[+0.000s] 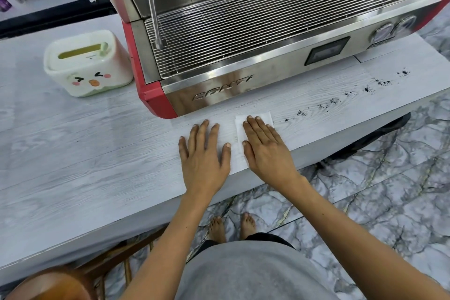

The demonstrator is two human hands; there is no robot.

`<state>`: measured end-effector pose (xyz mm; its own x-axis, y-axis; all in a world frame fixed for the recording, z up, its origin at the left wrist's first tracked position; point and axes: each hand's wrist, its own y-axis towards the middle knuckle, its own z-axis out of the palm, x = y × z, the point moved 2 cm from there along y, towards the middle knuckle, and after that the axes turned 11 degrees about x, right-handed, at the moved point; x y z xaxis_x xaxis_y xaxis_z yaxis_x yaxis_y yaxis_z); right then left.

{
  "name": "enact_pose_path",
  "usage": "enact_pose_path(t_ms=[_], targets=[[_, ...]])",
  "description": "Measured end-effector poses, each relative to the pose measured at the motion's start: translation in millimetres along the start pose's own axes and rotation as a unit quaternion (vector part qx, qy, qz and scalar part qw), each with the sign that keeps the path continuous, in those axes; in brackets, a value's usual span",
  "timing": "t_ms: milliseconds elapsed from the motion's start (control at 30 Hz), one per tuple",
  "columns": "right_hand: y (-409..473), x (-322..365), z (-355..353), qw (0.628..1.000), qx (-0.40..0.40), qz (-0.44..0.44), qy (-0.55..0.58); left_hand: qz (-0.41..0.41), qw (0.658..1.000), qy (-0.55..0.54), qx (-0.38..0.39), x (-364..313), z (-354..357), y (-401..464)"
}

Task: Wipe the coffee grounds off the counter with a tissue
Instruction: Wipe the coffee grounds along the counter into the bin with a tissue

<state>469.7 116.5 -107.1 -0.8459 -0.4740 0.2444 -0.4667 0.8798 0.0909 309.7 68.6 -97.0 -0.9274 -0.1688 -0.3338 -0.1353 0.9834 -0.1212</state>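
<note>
Head view: both hands flat; right hand point(266, 146) presses tissue point(239, 126), left hand point(204, 151) on counter point(73, 153).

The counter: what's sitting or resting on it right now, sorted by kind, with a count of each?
Espresso machine: 1
Tissue box with a cartoon face: 1
Tissue, flat under the right hand: 1
Hands pressed flat, left hand and right hand: 2
Trail of coffee grounds, to the right of the tissue: 1
Total: 6
</note>
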Motion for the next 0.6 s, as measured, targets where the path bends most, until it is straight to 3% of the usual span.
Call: enact_pose_path(t_ms=[600], targets=[[0.2,-2.6,-1.4,1.000,0.013,0.020,0.003,-0.001,1.000,0.020,0.002,0.4,1.8,-0.3]])
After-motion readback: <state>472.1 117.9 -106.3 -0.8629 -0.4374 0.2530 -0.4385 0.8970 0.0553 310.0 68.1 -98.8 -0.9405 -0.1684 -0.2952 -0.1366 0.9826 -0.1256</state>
